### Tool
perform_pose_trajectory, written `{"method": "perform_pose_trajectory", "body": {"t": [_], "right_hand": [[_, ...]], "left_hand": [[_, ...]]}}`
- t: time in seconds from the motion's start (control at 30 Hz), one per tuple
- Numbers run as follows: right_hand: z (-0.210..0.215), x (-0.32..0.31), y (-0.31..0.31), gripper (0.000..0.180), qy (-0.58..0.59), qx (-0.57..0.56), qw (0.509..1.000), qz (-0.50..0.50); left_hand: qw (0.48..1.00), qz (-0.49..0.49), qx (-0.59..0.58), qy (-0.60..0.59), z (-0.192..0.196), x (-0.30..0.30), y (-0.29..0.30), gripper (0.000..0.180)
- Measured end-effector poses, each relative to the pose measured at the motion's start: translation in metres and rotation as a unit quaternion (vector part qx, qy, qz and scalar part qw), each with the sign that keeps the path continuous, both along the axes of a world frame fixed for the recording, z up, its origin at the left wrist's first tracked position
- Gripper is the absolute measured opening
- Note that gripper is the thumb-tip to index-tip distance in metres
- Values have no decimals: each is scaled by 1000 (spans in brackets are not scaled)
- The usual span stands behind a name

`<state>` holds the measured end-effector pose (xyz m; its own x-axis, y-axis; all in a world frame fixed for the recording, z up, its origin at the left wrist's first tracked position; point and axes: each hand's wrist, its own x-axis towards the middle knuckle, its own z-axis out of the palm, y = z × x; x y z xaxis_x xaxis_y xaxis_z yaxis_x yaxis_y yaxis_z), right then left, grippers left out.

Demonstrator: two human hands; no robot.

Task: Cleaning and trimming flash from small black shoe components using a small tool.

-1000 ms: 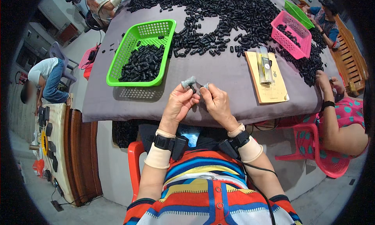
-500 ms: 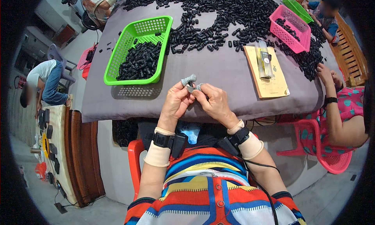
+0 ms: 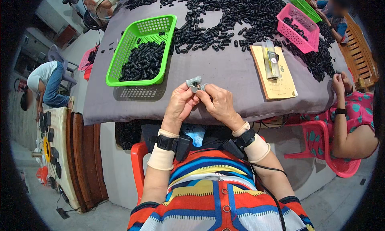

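My left hand (image 3: 181, 103) and my right hand (image 3: 220, 105) meet over the table's near edge, both closed in a pinch. Grey wrapping covers a fingertip on each. Between the fingertips shows a small flat silvery piece (image 3: 194, 88), with the right thumb against it. A dark bit beside it is mostly hidden by the left fingers, too small to name. Ahead and to the left stands a green basket (image 3: 171, 42) with many small black cylindrical parts (image 3: 143, 62) in it.
Loose black parts (image 3: 240, 10) cover the table's (image 3: 216, 68) far side. To the right lie a yellow-brown notebook (image 3: 280, 88) and a clear plastic case (image 3: 272, 66). A pink basket (image 3: 294, 40) stands beyond. A co-worker's hand (image 3: 339, 83) is at the right edge; others are farther off.
The silvery piece has tilted and shifted slightly up and left between my fingertips. At the right edge, the co-worker's hands have drawn back from the black parts.
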<state>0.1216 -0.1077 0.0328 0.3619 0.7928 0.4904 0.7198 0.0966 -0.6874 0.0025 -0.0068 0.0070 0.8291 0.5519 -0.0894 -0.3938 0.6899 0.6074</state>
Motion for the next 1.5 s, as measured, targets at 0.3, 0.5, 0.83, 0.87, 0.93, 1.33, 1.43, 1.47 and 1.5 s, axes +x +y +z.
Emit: {"method": "perform_pose_trajectory", "body": {"t": [0.3,0.5,0.83,0.87,0.93,1.33,1.43,1.47,1.5], "right_hand": [[1,-2,2,26,-10,20,1000,-19],[5,0,2,25,-23,7,1000,-7],[-2,3,-2,28,104,23,994,-19],[-3,4,-2,29,125,18,992,-17],[-2,5,-2,31,116,11,993,-14],[-3,7,-1,32,160,27,987,-18],[-7,9,-3,32,161,24,986,-16],[-8,9,-3,32,166,23,986,-10],[-7,9,-3,31,161,34,986,-9]], "left_hand": [[1000,6,2,14,1,3,0,28],[1000,6,-2,11,3,3,1,26],[995,43,50,76,28,-3,-10,23],[988,72,92,102,37,-8,-7,23],[968,133,169,132,61,-18,2,22],[779,225,489,321,75,15,43,20],[683,249,602,330,43,52,56,18],[646,241,612,387,42,58,62,20],[612,268,636,386,38,66,70,22]]}}
